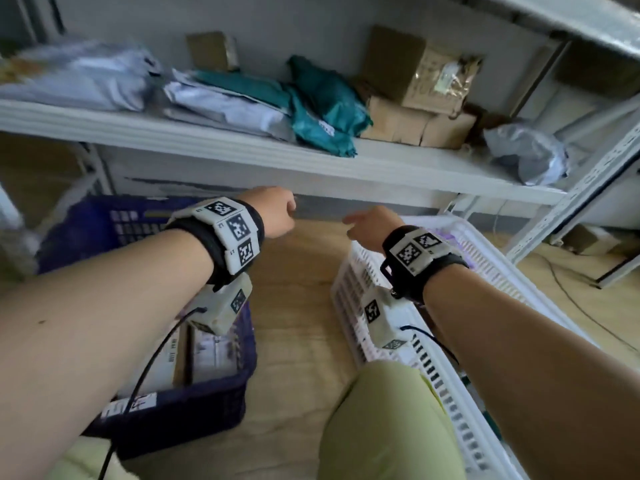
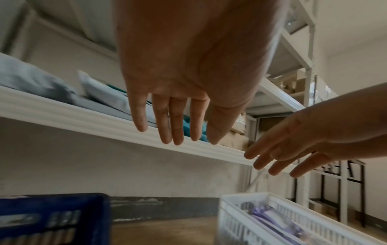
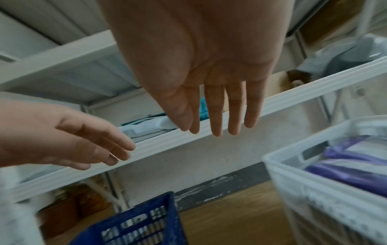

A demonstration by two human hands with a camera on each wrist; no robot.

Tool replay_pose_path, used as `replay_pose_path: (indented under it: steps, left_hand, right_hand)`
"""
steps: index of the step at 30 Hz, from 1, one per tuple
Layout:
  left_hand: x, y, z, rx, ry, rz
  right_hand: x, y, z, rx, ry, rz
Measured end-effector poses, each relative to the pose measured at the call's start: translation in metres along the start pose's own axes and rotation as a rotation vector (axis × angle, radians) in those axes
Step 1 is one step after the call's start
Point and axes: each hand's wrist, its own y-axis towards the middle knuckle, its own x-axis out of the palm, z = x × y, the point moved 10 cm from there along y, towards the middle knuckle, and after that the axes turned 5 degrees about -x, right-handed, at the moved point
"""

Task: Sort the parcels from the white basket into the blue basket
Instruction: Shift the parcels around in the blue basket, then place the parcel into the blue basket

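The blue basket stands on the floor at lower left with box parcels inside. At right stands the white basket, and purple parcels lie in it. My left hand hovers above the floor between the baskets, its fingers straight and empty. Beside it my right hand is held over the white basket's near corner, fingers straight, holding nothing. Both hands sit just below the shelf edge. The arms hide much of each basket in the head view.
A white metal shelf runs across ahead of the hands, loaded with grey and teal mailer bags and cardboard boxes. A shelf post stands at right. Wooden floor lies between the baskets. My green-clad knee is at the bottom.
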Motion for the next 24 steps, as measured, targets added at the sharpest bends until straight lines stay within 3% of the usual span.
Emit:
replay_pose_path:
  steps: [4,11,18,24]
  left_hand:
    - [-0.033,-0.028,-0.084,-0.101,0.022,0.018]
    - [-0.058,-0.050,-0.220,-0.315,-0.053,0.061]
    - [-0.016,-0.036,-0.309,-0.470,-0.194,-0.009]
    - [0.038,-0.003,-0.374,-0.636,-0.260,-0.044]
  right_hand:
    - [0.010,0.001,-0.087,-0.089,0.083,-0.002]
    - [0.049,0.029,-0.197,-0.274,-0.058,-0.104]
    - [0.122,0.090,-0.237,-0.324,-0.128,-0.234]
    - [0.226,0.175,-0.248,-0.329,-0.172,-0.438]
